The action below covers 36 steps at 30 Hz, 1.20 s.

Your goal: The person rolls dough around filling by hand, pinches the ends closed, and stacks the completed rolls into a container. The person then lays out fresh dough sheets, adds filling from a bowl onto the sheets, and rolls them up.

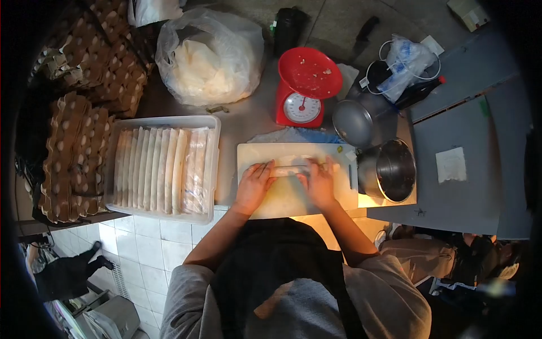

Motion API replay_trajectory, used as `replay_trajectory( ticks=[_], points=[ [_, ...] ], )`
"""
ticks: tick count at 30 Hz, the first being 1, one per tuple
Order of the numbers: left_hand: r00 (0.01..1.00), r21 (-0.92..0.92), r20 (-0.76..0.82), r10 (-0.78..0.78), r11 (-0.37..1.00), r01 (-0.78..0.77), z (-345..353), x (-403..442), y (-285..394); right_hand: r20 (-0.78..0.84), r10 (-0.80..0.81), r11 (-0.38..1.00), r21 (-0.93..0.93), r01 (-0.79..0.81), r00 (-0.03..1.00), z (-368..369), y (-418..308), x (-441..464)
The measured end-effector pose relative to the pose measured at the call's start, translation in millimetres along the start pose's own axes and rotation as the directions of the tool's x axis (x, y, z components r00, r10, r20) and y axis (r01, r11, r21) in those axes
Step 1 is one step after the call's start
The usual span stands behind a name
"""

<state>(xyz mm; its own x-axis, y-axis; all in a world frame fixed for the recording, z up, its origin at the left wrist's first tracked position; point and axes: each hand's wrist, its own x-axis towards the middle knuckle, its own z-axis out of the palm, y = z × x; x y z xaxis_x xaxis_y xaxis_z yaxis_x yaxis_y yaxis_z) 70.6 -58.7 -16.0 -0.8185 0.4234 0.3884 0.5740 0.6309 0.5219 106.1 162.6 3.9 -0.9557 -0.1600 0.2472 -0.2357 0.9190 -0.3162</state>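
Observation:
A long, thin pale roll [288, 170], apparently wrapped in a soft sheet, lies crosswise on a white cutting board [291, 200]. My left hand [253, 188] grips its left end, with the fingers bent over it. On the right end sits my right hand [319, 184], fingers curled round and the thumb in front. A thin strip of wrapper shows just behind the roll. Left of the board, a clear plastic tub [217, 150] holds several similar long rolls [149, 169] lined up side by side; those at its right end look covered in plastic.
Behind the board stands a red kitchen scale [302, 107] with crumbs on its pan. A plastic bag [212, 59] of pale food is at the back left. Egg cartons [76, 158] are stacked left. Metal pots [395, 169] stand right. A person [420, 257] is at lower right.

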Motion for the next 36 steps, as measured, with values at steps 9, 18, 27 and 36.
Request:
replay_trajectory(
  ticks=[9,18,27,36],
  points=[
    [0.999,-0.026,-0.007,0.034,0.999,-0.034,-1,-1,-3,0.004,-0.032,0.999,0.012,0.032,0.999,4,-10,17],
    [0.999,-0.114,-0.024,0.041,0.993,-0.044,-2,-3,-7,-0.276,0.098,0.992,-0.051,-0.116,0.956,-17,25,44],
    [0.999,-0.177,-0.012,-0.051,0.983,0.048,-13,-17,-16,-0.283,0.448,0.892,0.200,-0.405,0.848,-45,71,50],
    [0.999,-0.234,0.007,-0.039,0.971,0.040,-16,-16,-19,0.102,-0.148,0.948,0.296,0.112,0.984,21,-55,31]
  ],
)
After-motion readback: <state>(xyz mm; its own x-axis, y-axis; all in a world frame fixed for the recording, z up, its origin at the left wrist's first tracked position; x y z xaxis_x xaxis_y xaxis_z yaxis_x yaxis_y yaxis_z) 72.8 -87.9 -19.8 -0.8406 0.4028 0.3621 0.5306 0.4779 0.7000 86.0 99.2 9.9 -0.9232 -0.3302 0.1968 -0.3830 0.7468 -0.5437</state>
